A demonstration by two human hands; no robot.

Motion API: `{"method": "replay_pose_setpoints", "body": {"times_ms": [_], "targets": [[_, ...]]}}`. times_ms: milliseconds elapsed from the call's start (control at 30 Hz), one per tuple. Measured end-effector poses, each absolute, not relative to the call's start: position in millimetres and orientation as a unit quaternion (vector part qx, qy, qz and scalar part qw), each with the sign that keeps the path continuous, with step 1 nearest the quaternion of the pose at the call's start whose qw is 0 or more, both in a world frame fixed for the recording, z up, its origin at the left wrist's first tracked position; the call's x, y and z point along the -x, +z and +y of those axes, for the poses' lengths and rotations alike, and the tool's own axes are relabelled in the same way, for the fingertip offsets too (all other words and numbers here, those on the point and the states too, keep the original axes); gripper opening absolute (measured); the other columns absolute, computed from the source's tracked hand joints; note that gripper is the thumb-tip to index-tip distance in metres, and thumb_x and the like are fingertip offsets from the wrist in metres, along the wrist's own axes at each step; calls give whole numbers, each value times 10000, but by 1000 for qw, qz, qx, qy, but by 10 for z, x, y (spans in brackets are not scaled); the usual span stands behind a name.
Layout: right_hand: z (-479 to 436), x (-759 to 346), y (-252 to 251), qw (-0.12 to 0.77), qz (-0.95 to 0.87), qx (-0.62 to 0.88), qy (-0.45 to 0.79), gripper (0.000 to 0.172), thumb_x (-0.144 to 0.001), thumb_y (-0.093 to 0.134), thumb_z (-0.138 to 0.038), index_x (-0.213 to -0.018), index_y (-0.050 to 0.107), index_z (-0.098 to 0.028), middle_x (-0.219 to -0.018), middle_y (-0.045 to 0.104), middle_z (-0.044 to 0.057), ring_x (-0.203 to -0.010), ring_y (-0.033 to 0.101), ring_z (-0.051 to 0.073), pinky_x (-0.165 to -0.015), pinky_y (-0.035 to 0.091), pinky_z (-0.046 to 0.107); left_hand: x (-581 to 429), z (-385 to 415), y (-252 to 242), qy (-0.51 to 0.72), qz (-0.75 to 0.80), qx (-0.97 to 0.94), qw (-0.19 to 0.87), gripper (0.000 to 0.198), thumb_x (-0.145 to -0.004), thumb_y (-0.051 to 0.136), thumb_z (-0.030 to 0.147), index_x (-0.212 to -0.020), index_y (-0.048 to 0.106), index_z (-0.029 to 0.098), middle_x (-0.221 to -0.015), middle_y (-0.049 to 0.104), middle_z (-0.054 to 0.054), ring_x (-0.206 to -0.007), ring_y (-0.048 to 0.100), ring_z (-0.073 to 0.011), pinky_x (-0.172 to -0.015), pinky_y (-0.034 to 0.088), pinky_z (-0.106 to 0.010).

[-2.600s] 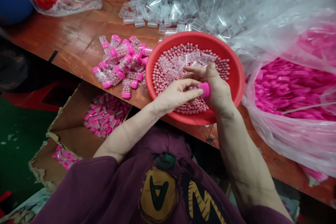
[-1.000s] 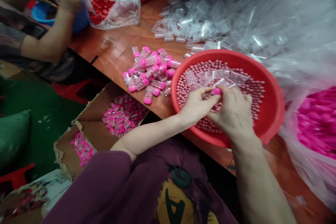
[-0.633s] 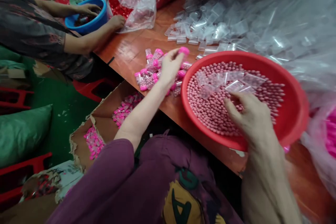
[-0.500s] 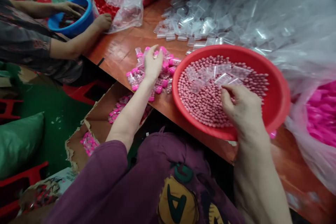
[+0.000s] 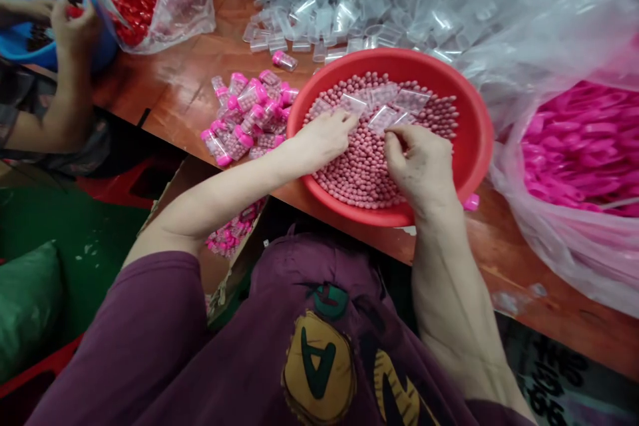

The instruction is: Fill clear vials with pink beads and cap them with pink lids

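Note:
A red basin (image 5: 474,146) holds many pink beads (image 5: 349,176), with several clear containers (image 5: 412,101) lying on them. Over the basin's left part, my left hand (image 5: 324,140) reaches in with bent fingers at a clear container; whether it grips that one is unclear. My right hand (image 5: 422,160) is closed in a pinch at the near edge of another clear container (image 5: 383,120) above the beads. Left of the basin lies a pile of bead-filled bottles with pink caps (image 5: 249,113).
Loose clear containers (image 5: 344,13) cover the table's back. A bag of pink caps (image 5: 579,146) stands right. A co-worker's hand (image 5: 74,23) is by a blue basin (image 5: 100,46) at left. Below the table edge is a box of filled bottles (image 5: 232,236).
My left hand has moved from the bottle pile to the red basin. My right hand remains over the beads. The view has shifted, bringing more of the pink caps into sight.

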State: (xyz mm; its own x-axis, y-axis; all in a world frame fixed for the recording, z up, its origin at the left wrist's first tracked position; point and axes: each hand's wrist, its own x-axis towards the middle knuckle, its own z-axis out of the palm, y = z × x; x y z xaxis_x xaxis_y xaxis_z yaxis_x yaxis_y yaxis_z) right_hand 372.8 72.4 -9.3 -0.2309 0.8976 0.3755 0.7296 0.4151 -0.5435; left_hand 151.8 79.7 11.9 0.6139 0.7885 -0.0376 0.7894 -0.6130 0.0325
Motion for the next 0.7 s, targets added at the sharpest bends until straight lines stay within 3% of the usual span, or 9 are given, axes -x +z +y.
{"method": "replay_pose_setpoints", "body": {"times_ms": [100,200,333,433,533,600,700], "targets": [[694,-3773,-41,399,-734,527,156,251,-1029,591,-293,-1093,828,-237,-1059,862,87,-967,805,272,-921,635,416,-1539,893,136,-24,450,-889,84,439,-1019,393,29,-1197,794,20,-1365,707,-264,-1228,710,-316,-1050,563,-422],[624,-3899,9,446,-692,536,189,248,-1047,602,-323,-1132,823,-250,-1067,863,66,-972,809,253,-933,645,405,-1626,982,160,11,448,-858,253,246,-957,624,76,-1152,773,80,-1098,774,-137,-1022,729,-231,-963,566,-357],[461,-4091,64,387,-720,530,228,287,-977,673,-309,-1220,812,-248,-1163,857,79,-963,797,253,-921,655,416,-1826,997,158,142,450,-688,551,179,-898,770,95,-1049,686,142,-818,715,-16,-712,654,-129,-781,549,-320],[349,-4145,105,346,-718,547,257,272,-954,686,-298,-1184,816,-239,-1126,861,84,-954,800,265,-903,660,431,-1987,930,132,175,409,-616,650,94,-924,752,131,-950,668,164,-706,644,18,-583,564,-100,-702,529,-317],[312,-4124,104,375,-674,571,280,149,-960,682,-294,-1037,800,-246,-1012,859,62,-916,802,260,-864,663,420,-2135,846,90,224,423,-659,581,169,-874,766,97,-1024,715,156,-829,708,-20,-717,647,-139,-809,577,-343],[326,-4088,76,398,-657,576,279,97,-948,686,-281,-971,776,-252,-959,843,48,-877,792,246,-846,660,409,-2209,799,65,272,459,-713,455,305,-841,783,76,-1130,726,155,-1051,769,-82,-968,720,-207,-981,590,-385],[357,-4052,40,418,-646,579,271,99,-971,665,-289,-988,757,-256,-949,818,44,-853,779,235,-833,655,413,-2242,761,63,285,474,-782,287,319,-927,754,166,-1244,720,173,-1325,741,-140,-1283,683,-301,-1163,535,-451]]}}
